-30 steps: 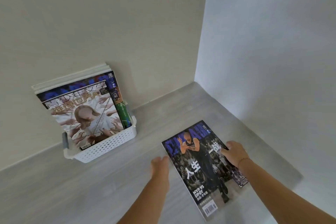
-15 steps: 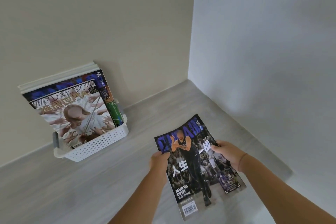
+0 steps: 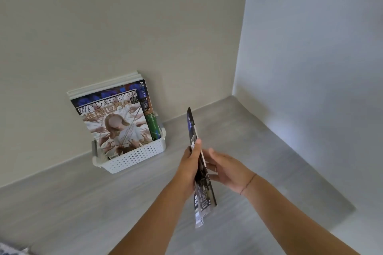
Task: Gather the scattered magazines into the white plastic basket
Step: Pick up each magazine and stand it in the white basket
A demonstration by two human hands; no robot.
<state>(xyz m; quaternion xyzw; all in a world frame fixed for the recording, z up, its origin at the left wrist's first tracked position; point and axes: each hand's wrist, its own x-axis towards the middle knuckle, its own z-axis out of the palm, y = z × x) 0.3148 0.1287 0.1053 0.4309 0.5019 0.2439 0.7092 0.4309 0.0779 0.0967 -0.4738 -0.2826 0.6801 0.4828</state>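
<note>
Right of white basket (image 3: 136,157): left hand (image 3: 189,164) grips magazine (image 3: 191,125) edge-on; right hand (image 3: 228,170) flat against its back.

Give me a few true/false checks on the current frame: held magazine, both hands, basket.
1. The held magazine is up off the surface, nearly edge-on to the camera. True.
2. The left hand is empty. False: it grips the held magazine.
3. The basket has other magazines standing in it. True.
4. The held magazine is inside the basket. False: it is to the right of the basket, apart from it.
5. The right hand rests on the basket. False: it is at the held magazine's far side, fingers fairly straight.
</note>
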